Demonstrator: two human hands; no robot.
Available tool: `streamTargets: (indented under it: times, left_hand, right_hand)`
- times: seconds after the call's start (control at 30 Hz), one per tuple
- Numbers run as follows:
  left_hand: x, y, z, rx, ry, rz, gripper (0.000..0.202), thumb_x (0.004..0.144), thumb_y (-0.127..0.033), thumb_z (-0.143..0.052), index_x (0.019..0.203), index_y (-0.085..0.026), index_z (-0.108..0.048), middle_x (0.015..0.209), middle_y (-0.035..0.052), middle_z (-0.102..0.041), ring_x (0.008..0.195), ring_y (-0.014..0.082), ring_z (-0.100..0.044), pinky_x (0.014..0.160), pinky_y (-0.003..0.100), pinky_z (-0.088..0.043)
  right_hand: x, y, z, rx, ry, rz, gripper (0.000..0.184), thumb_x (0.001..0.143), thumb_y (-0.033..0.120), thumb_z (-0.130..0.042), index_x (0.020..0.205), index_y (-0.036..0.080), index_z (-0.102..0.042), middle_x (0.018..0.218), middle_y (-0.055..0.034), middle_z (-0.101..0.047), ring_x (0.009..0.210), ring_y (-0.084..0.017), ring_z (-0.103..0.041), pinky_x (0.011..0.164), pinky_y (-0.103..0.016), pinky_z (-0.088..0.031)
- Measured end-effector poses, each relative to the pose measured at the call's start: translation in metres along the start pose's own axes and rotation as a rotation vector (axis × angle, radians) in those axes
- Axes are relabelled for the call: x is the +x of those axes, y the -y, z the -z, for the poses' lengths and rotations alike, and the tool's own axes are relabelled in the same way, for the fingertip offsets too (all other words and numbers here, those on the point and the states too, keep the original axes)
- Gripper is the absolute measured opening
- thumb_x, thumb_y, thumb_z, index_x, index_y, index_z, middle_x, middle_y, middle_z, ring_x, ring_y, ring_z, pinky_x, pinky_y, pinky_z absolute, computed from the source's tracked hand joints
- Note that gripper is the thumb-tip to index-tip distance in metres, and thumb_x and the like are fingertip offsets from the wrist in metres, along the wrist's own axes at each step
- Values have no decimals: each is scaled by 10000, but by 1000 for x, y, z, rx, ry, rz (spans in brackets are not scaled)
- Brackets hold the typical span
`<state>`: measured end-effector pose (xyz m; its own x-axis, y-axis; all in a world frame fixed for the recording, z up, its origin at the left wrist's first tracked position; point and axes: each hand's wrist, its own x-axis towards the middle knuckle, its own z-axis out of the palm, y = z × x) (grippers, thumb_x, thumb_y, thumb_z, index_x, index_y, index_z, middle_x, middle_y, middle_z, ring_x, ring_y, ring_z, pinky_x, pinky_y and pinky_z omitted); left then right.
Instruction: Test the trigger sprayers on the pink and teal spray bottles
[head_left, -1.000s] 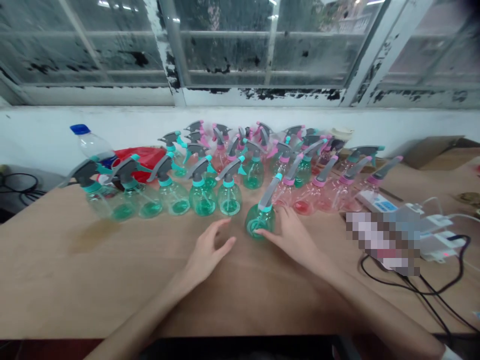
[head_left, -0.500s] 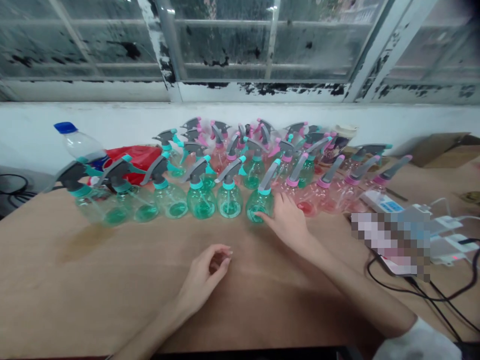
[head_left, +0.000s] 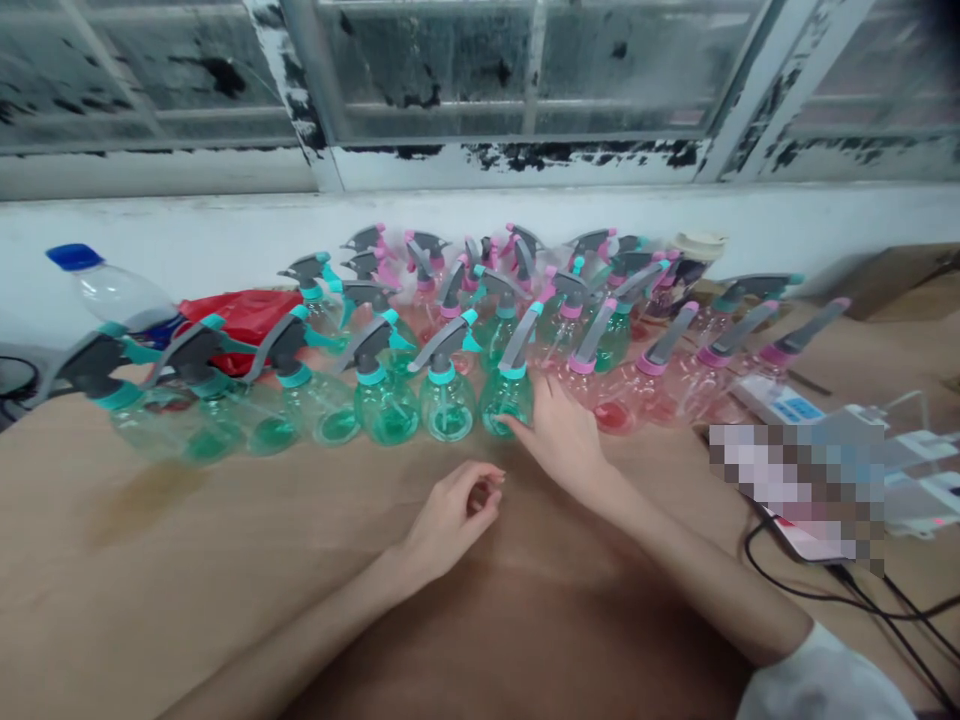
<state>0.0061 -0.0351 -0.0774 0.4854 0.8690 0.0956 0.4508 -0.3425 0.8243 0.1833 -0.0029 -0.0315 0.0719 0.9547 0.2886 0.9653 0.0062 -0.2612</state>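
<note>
A round, clear green spray bottle (head_left: 495, 405) with a turquoise collar and grey trigger head stands upright in the front row. My right hand (head_left: 562, 430) is around its right side, thumb across the front; the other fingers are partly hidden behind it. Nearer to me, my left hand (head_left: 461, 510) hovers above the table, loosely curled, with nothing in it and a small gap between thumb and fingertips. Left of the held bottle come more green spray bottles (head_left: 386, 410). To its right are pink spray bottles (head_left: 615, 410) with pink collars, the nearest one close to my right hand's fingers.
Further spray bottles (head_left: 502, 330) crowd behind the front row. A blue-capped plastic bottle (head_left: 120, 290) and a red bag (head_left: 240, 315) are at the left. At the right lie a phone (head_left: 810, 535), white adapters (head_left: 922, 490) and black cables (head_left: 757, 560) on the wooden table (head_left: 300, 560).
My left hand has moved right and slightly up, closer to my right hand. The right hand stays at the same green spray bottle. The camera view has shifted a little.
</note>
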Motion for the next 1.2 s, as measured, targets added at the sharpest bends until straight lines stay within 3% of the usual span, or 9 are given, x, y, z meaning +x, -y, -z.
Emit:
streamTargets:
  times: [0.2, 0.37, 0.47, 0.63, 0.8, 0.97, 1.2]
  left_hand:
    - [4, -1, 2, -35, -55, 17, 124, 894, -236, -518, 971, -197, -607, 959, 43, -694, 725, 149, -650, 668, 282, -535]
    - [17, -7, 5, -96, -52, 1, 122, 882, -249, -549, 967, -197, -620, 921, 40, -700, 792, 172, -664, 710, 300, -535]
    - [28, -11, 3, -154, -58, -19, 122, 884, -261, -554, 970, -194, -610, 879, 34, -692, 782, 173, -672, 700, 298, -529]
    - [44, -23, -10, -262, -62, -60, 130, 913, -303, -539, 968, -193, -580, 826, 15, -677, 700, 146, -689, 649, 267, -521]
    - [46, -34, -21, -310, -59, -80, 118, 903, -297, -554, 946, -190, -579, 779, -1, -651, 660, 133, -683, 614, 250, -533]
    - [47, -35, -27, -334, -74, -69, 116, 913, -302, -537, 933, -191, -566, 743, -13, -625, 634, 124, -670, 593, 239, -536]
    - [63, -43, -33, -267, -73, -91, 92, 903, -274, -566, 969, -210, -562, 888, 10, -641, 743, 141, -664, 621, 251, -516]
  right_hand:
    - [-12, -8, 11, 34, -7, 35, 658, 884, 434, -615, 1419, 129, -385, 1272, -186, -612, 1026, -319, -656, 677, -363, -526]
    - [-35, -38, 32, 107, -35, 15, 349, 892, 432, -591, 1145, 194, -619, 966, -73, -720, 859, -268, -684, 651, -342, -492]
    - [-39, -59, 41, 142, -87, -71, 249, 909, 399, -555, 1033, 208, -658, 887, -59, -724, 795, -258, -683, 654, -348, -479]
    - [-23, -76, 38, 207, -178, -127, 414, 885, 393, -570, 1233, 169, -570, 1153, -135, -687, 912, -298, -680, 745, -413, -509]
    - [0, -74, 20, 325, -54, -150, 728, 836, 509, -615, 1421, 145, -380, 1345, -182, -573, 1118, -340, -615, 894, -473, -482]
    - [3, -70, 16, 307, -5, -183, 671, 841, 498, -608, 1386, 162, -409, 1335, -174, -564, 1138, -357, -598, 896, -487, -470]
    - [-15, -67, 28, 235, 65, -161, 563, 859, 474, -586, 1323, 185, -451, 1191, -140, -623, 1043, -346, -640, 808, -456, -486]
